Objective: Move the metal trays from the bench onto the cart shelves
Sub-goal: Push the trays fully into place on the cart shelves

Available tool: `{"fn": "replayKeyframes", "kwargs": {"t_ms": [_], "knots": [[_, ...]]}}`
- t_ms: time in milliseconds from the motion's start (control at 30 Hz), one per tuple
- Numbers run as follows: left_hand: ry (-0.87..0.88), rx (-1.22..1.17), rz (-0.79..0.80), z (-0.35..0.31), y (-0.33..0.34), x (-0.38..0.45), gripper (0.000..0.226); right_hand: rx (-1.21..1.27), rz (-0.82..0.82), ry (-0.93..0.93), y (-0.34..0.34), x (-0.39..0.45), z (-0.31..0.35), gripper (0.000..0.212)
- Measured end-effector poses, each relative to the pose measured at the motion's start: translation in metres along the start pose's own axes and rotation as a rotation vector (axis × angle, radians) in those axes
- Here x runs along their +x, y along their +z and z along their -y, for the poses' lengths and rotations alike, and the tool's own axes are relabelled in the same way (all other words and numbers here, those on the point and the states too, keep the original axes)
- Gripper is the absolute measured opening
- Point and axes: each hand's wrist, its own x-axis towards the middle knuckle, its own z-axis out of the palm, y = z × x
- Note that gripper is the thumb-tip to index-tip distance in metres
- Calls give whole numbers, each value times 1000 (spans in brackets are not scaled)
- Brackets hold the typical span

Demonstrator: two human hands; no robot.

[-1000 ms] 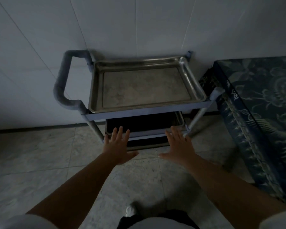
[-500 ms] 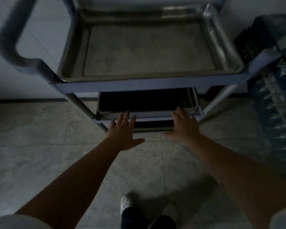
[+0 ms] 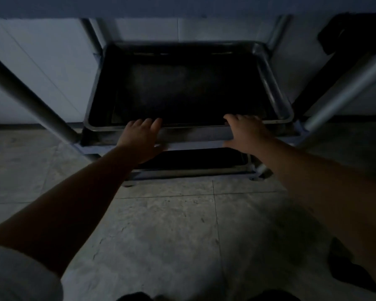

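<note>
A dark metal tray [image 3: 276,98] lies on the cart's middle shelf [image 3: 195,146], seen from low under the top shelf [image 3: 182,7]. My left hand [image 3: 139,137] lies palm down on the tray's front rim, left of centre, fingers apart and thumb spread along the shelf's front bar. My right hand [image 3: 245,131] rests the same way on the front rim further right, fingertips just over the edge. Neither hand is closed round the rim. Below them, another tray [image 3: 193,158] sits on the bottom shelf, mostly in shadow.
The cart's grey posts slant up at the left [image 3: 30,94] and right [image 3: 345,90]. A white wall [image 3: 41,61] stands close behind the cart. A dark cloth-covered bench edge [image 3: 345,33] shows at the upper right. Grey floor tiles [image 3: 172,235] lie beneath me.
My view has dropped from above the top tray to the level of the middle shelf. Both hands have moved forward from the air onto the middle tray's front rim.
</note>
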Motion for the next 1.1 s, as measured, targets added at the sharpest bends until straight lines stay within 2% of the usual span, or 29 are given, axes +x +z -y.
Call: {"fn": "replayKeyframes", "kwargs": {"t_ms": [100, 333, 467, 867, 933, 967, 1033, 1100], "knots": [[-12, -41, -80, 3, 5, 5, 68, -32, -106, -26, 9, 1, -2, 71], [-81, 4, -293, -10, 22, -13, 50, -67, -328, 26, 25, -14, 12, 45], [-150, 13, -341, -20, 22, -22, 47, -86, -392, 101, 30, -23, 28, 32], [-201, 26, -345, -24, 25, -24, 44, -103, -532, 110, 40, -30, 33, 30], [-206, 32, -334, -25, 25, -25, 45, -86, -567, 83, 47, -32, 31, 37], [-203, 36, -348, -25, 27, -26, 48, -76, -579, 66, 51, -33, 30, 50], [-170, 24, -432, -24, 36, -31, 67, -67, -583, 55, 65, -39, 29, 85], [-97, 10, -536, -25, 57, -42, 91, -70, -610, 69, 87, -46, 32, 106]]}}
